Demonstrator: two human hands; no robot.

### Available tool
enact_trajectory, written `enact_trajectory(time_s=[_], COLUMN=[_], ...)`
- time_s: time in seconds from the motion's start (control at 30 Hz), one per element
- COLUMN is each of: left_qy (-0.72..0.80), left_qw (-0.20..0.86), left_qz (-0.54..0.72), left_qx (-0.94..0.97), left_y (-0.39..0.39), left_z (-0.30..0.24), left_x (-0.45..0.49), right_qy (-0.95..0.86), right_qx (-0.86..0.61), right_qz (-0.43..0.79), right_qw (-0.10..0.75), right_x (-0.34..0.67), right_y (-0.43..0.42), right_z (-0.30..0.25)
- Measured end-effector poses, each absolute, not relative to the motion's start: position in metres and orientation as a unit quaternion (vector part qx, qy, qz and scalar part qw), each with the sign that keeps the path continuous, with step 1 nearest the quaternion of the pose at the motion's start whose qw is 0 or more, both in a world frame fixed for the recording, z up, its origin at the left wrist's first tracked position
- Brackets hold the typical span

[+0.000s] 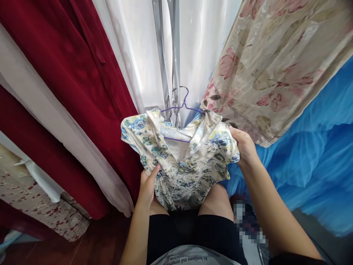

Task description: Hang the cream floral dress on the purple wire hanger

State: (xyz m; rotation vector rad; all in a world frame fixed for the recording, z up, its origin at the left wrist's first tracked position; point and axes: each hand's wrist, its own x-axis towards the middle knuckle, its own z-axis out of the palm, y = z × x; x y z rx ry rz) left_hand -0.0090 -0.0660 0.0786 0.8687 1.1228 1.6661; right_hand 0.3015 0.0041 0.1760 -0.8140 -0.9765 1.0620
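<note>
Right hand [246, 144], closed on the blouse [183, 167] at its right shoulder, is nearer the hanger's [184, 106] hook than left hand [149, 183], pinching lower left, blouse between them, shoulders crosswise, hook pointing away.

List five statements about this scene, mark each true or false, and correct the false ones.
1. The purple hanger is inside the blue-flowered garment. True.
2. The right hand is clear of the garment. False: it grips the garment's edge.
3. The left hand has its thumb on the garment's front. True.
4. Dark red fabric hangs only at picture right. False: it hangs at picture left.
5. Pink-flowered fabric hangs at picture right. True.
</note>
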Motion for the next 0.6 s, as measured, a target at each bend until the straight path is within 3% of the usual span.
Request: enact_trajectory(time_s=[0.27,0.43,0.6], left_qy=[0.506,0.498,0.506], left_qw=[0.476,0.469,0.454], left_qz=[0.675,0.675,0.673], left_qx=[0.248,0.278,0.29], left_y=[-0.085,-0.078,-0.077], left_z=[0.056,0.068,0.065], left_x=[-0.02,-0.018,-0.015], right_qy=[-0.404,-0.413,-0.43], right_qx=[-0.365,-0.356,-0.362], right_qz=[0.513,0.473,0.511], right_qw=[0.664,0.692,0.651], right_x=[0.305,0.3,0.304], right_y=[0.002,0.017,0.016], right_z=[0.162,0.17,0.174])
